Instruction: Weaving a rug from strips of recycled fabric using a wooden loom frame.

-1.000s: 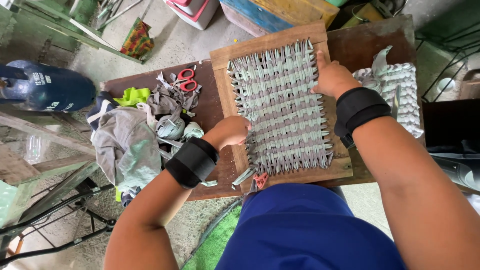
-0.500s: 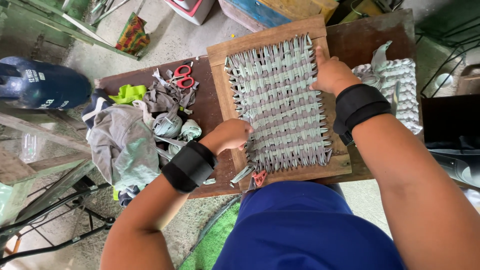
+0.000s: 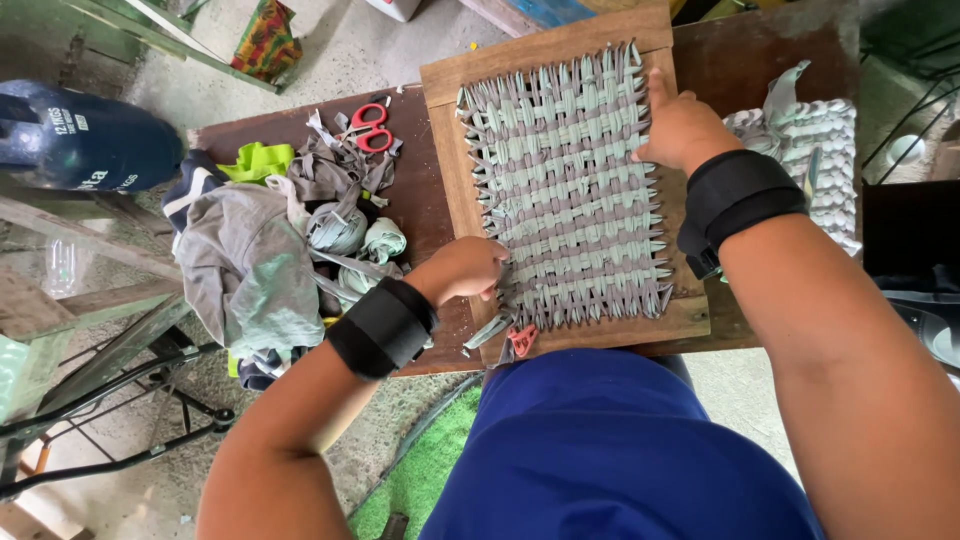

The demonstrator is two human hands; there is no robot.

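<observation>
Dark wooden table [image 3: 420, 190] carries a wooden loom frame [image 3: 455, 150] with a grey-green woven mat [image 3: 570, 180]. Left hand [image 3: 465, 268] pinches the mat's near-left edge loops; right hand [image 3: 680, 130] presses the right edge, fingers curled, holding nothing. Red scissors [image 3: 368, 125] lie beside fabric scraps [image 3: 260, 250].

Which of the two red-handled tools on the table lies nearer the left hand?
The small red one at the frame's near edge, just below the left hand; the red scissors lie farther off.

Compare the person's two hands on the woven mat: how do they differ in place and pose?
The left hand is curled at the near left edge of the woven mat; the right hand lies flatter at the far right edge, one finger pointing away. Both touch the mat and wear black wrist bands.
</observation>
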